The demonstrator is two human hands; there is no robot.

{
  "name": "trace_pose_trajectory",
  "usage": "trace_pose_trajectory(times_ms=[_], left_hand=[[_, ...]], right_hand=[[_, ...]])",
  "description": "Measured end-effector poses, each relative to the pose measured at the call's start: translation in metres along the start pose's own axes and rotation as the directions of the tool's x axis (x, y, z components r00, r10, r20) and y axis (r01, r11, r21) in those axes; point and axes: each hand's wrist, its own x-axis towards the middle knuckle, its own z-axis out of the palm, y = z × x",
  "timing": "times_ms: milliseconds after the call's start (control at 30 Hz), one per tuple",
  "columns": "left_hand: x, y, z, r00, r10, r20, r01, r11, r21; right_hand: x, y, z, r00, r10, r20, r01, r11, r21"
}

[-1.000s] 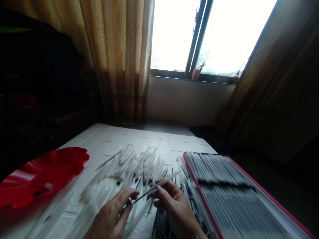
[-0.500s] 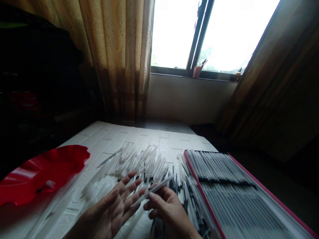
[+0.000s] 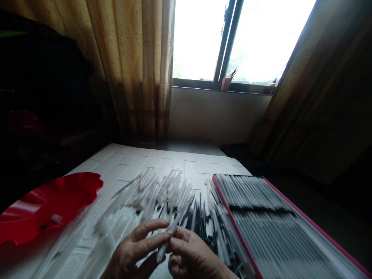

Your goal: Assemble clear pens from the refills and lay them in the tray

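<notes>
A translucent plastic tube (image 3: 163,251) slants between the fingertips. The left hand (image 3: 132,248) holds it lightly; the right hand (image 3: 193,252) pinches near its middle

Place: home room, apparently | patterned gold curtains (image 3: 129,66) (drawn apart) | window (image 3: 247,42) | pink cup (image 3: 226,84) at its foot
</notes>
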Motion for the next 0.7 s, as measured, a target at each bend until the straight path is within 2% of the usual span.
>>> trace_pose_trajectory(times_ms=[200,233,300,367,400,433,467,500,533,567,600,633,667,700], left_hand=[[-0.003,0.002,-0.002,0.998,0.059,-0.036,-0.057,0.996,0.068],[-0.004,0.002,-0.004,0.996,0.056,-0.074,-0.051,0.996,0.071],[-0.005,0.005,-0.008,0.971,0.015,-0.238,-0.001,0.998,0.058],[-0.004,0.01,-0.012,0.908,-0.06,-0.414,0.063,0.998,-0.006],[-0.004,0.013,-0.013,0.878,-0.108,-0.466,0.09,0.994,-0.061],[-0.004,0.015,-0.013,0.858,-0.164,-0.486,0.114,0.985,-0.13],[-0.003,0.016,-0.012,0.848,-0.233,-0.477,0.147,0.966,-0.211],[-0.003,0.017,-0.01,0.836,-0.317,-0.448,0.192,0.933,-0.303],[-0.002,0.017,-0.007,0.819,-0.406,-0.406,0.243,0.886,-0.395],[-0.002,0.016,-0.004,0.8,-0.479,-0.362,0.287,0.834,-0.472],[-0.001,0.014,0.0,0.785,-0.531,-0.319,0.318,0.788,-0.528],[0.0,0.011,0.003,0.779,-0.557,-0.287,0.335,0.757,-0.56],[0.001,0.008,0.005,0.782,-0.564,-0.264,0.344,0.745,-0.572],[0.001,0.004,0.007,0.793,-0.556,-0.249,0.345,0.747,-0.568]], right_hand=[[-0.003,0.0,0.002,0.999,0.001,0.036,0.002,0.995,-0.098],[-0.004,0.0,0.002,0.999,0.01,0.031,-0.005,0.99,-0.143],[-0.006,-0.002,0.002,1.0,0.027,0.007,-0.024,0.965,-0.262],[-0.011,-0.008,0.004,0.999,0.008,-0.043,-0.025,0.91,-0.414],[-0.013,-0.013,0.005,0.997,-0.028,-0.075,-0.014,0.861,-0.508],[-0.015,-0.018,0.007,0.992,-0.082,-0.094,0.005,0.778,-0.628],[-0.017,-0.025,0.009,0.983,-0.158,-0.093,0.032,0.649,-0.76],[-0.016,-0.031,0.01,0.965,-0.252,-0.069,0.057,0.462,-0.885],[-0.014,-0.037,0.011,0.939,-0.344,-0.011,0.072,0.227,-0.971],[-0.009,-0.043,0.012,0.906,-0.419,0.057,0.06,-0.006,-0.998],[-0.002,-0.047,0.013,0.878,-0.466,0.111,0.024,-0.19,-0.982],[0.008,-0.05,0.013,0.862,-0.484,0.148,-0.019,-0.322,-0.947],[0.019,-0.051,0.012,0.86,-0.48,0.175,-0.041,-0.406,-0.913],[0.03,-0.051,0.011,0.861,-0.471,0.192,-0.038,-0.435,-0.9]])
